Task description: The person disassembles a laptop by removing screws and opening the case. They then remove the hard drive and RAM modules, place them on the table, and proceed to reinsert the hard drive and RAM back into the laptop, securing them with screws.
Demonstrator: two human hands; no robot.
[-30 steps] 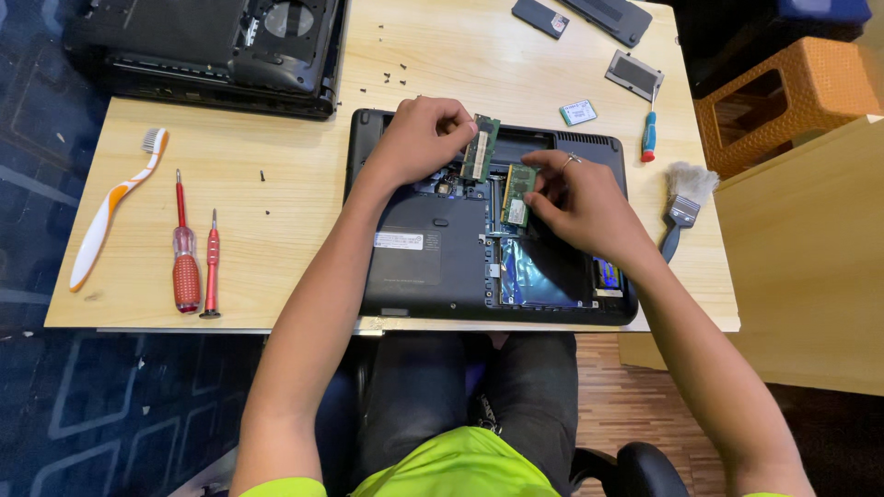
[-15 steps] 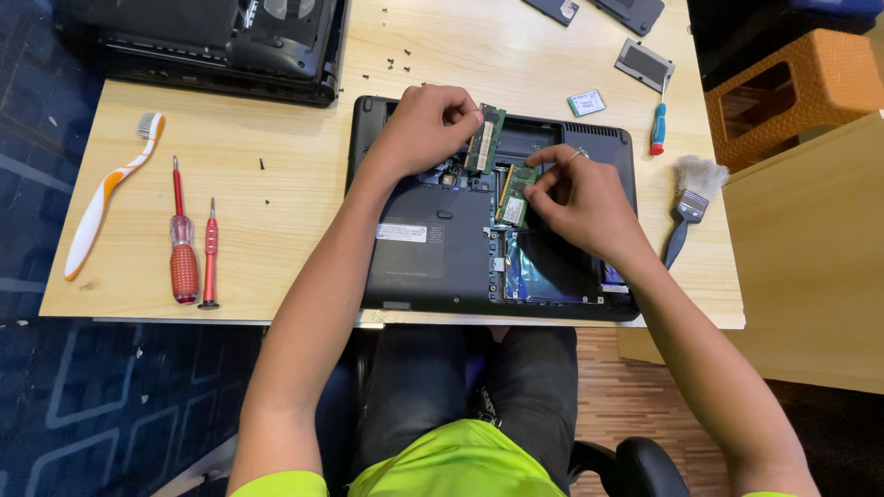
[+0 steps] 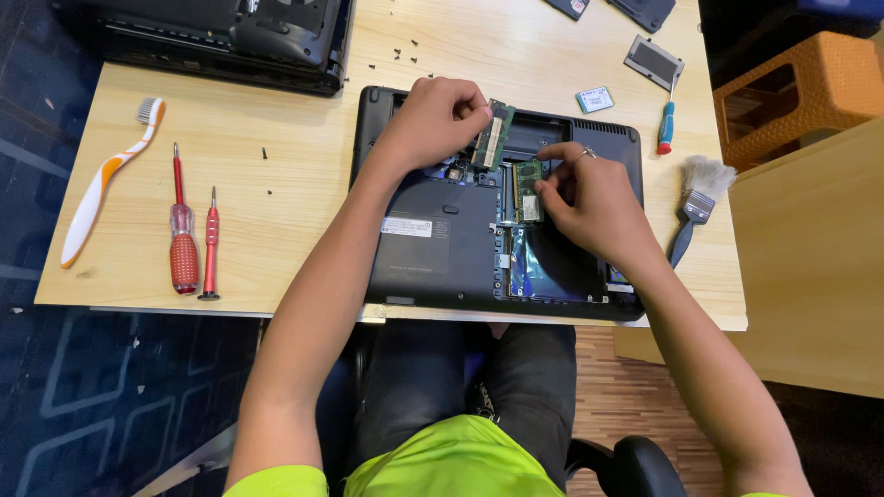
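Gripping a green memory module (image 3: 494, 134) between thumb and fingertips, the left hand (image 3: 435, 120) holds the part tilted up off the open compartment near the rear edge of an upturned black laptop (image 3: 433, 248). The fingers of this hand are curled tight on the module's near edge.

A second memory module (image 3: 528, 190) sits in the compartment just to the right of the first, lying close to flat in its slot. The right hand (image 3: 591, 204) rests over it with the fingertips pinched together on the module's upper end; a ring is visible on one finger. Below this module, a blue-tinted rectangular bay is exposed in the laptop's base.

The laptop lies bottom-side up on a light wooden table (image 3: 276, 120), at the table's near edge, directly in front of the seated person.

Left of the laptop, well apart from it:
- a large red screwdriver (image 3: 182, 239)
- a small red screwdriver (image 3: 211, 247) just beside it
- a white and orange toothbrush (image 3: 103, 184) farther left

Right of the laptop:
- a blue and red screwdriver (image 3: 666, 127)
- a paintbrush (image 3: 695, 202) near the table's right edge
- a small circuit card (image 3: 595, 98) near the rear corner

Loose black screws (image 3: 398, 48) are scattered behind the laptop. A second dismantled black laptop (image 3: 230, 37) occupies the far left corner of the table.
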